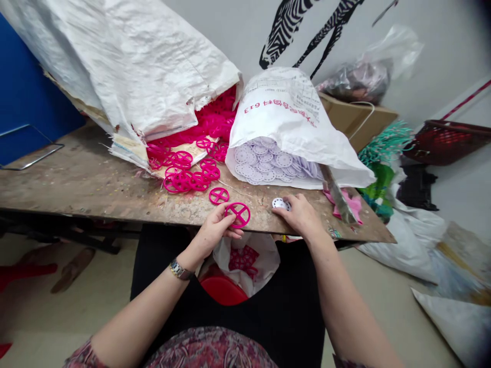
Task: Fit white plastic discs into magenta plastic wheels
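Note:
Between the thumb and fingers of my left hand is a pink plastic ring with a cross inside, held over the table's front edge. My right hand pinches a white disc with slots around its rim, low at the tabletop. A loose pink ring lies just behind my left hand. Farther back is a heap of pink rings, spilling from a big white sack. Several pale discs fill the mouth of a second white sack.
A flat metal strip and pink cloth lie at the right end of the worn wooden table. Below the table edge, between my knees, an open white bag holds pink pieces. A cardboard box stands behind.

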{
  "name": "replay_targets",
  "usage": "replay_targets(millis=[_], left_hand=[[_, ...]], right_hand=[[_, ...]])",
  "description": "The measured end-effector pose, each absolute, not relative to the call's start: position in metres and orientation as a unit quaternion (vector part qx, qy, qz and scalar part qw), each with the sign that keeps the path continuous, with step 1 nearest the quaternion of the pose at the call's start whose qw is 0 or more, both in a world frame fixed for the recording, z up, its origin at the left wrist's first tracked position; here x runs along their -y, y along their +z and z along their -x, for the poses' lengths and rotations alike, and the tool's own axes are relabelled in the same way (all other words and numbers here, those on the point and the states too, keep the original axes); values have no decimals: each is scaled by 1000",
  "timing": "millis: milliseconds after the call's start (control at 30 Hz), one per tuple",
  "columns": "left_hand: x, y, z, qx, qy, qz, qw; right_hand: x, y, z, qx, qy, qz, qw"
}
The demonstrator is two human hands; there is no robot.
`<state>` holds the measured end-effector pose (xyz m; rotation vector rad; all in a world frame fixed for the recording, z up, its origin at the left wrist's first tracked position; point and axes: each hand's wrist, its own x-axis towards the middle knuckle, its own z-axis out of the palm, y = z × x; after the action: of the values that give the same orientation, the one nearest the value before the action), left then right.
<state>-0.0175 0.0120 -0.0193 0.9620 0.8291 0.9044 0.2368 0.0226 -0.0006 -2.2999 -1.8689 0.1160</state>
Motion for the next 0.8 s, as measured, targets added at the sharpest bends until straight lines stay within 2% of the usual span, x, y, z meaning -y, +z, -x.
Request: replay_targets(millis=[267,433,600,700,800], left_hand=[[-12,-17,16,-381,409,-434,706],[-12,-15,15,-388,406,-434,704],[-9,-11,12,-394,397,-437,704],[-5,-8,9,-381,381,-444,716],[0,-4,6,-350,368,-457,730]], right_hand=[[-27,-1,-241,615,48,772,152],[-12,4,-235,618,89,713,318],[11,17,-210,559,255,626,480],[23,21,-192,538,316,596,506],[30,19,-179,547,329,590,495]])
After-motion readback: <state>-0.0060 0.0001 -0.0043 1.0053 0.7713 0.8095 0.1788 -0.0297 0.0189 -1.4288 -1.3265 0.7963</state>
